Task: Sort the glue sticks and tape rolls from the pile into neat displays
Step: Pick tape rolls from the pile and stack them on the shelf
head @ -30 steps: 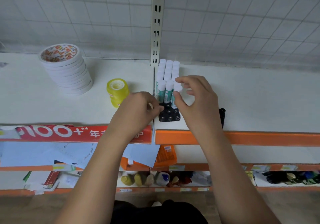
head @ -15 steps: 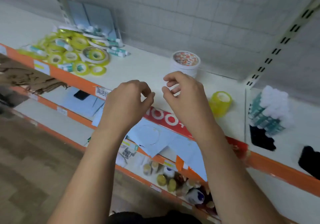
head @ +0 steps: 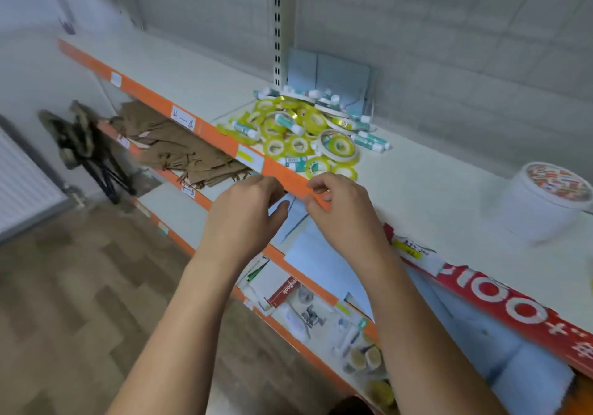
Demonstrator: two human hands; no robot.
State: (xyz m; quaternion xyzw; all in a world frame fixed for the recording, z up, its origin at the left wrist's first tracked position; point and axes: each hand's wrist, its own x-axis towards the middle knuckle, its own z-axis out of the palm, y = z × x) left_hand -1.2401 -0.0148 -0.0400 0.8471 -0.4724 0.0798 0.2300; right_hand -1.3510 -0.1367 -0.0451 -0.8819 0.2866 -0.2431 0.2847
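Pile (head: 298,125): glue sticks (head: 369,141) & tape rolls (head: 340,148) lay mixed on shelf (head: 417,183), just beyond both hands. Left hand (head: 244,215), right hand (head: 340,209): fingers loosely curled, nothing held. Est. handling: light, rigid, smooth; sticks likely to roll, so pinch mid-barrel; rolls by rim or thru core.

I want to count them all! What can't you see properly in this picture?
Head view:
- Pile of yellow tape rolls and teal-white glue sticks: overlapping and blurred, so no count.
- White round stack of tape rolls: motion blur smears its printed top.
- Red paper banner: cut off by the right edge.
- Yellowish items on the lower shelf: blurred, too small to identify.
- Left hand: its back hides the palm.
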